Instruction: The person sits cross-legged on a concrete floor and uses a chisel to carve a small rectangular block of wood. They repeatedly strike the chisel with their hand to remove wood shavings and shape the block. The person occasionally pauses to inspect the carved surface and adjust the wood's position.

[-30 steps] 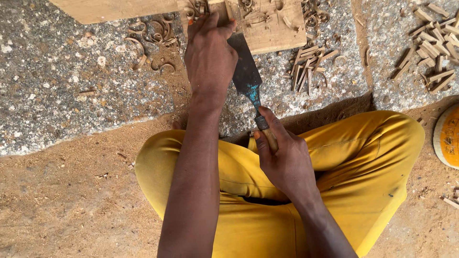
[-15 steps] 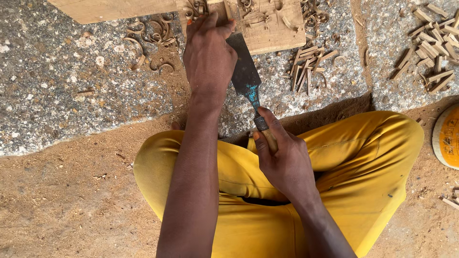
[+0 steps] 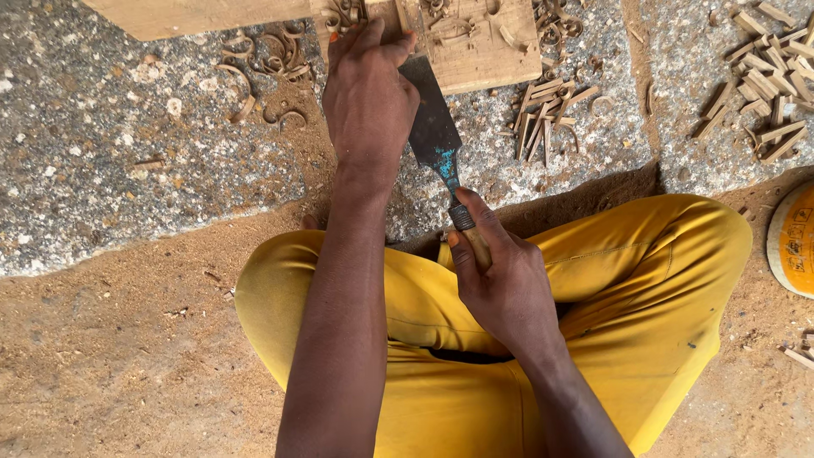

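Nothing moved since earlier frame. Right hand (image 3: 507, 288) clenches chisel (image 3: 441, 153) handle; left hand (image 3: 369, 93) presses blade onto board (image 3: 483, 59), top centre. Chisel stiff, sharp-edged, probably weighty; best held by handle.

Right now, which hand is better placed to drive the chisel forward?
Right hand: it grips the wooden handle behind the chisel. Left hand presses the blade against the wooden board, so it probably only steers.

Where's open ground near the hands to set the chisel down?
Barest: the speckled stone left of the left hand, below the curled shavings. The sandy floor beside the yellow trousers is also open. Crowded: wood chips right of the chisel, and the far-right offcuts.
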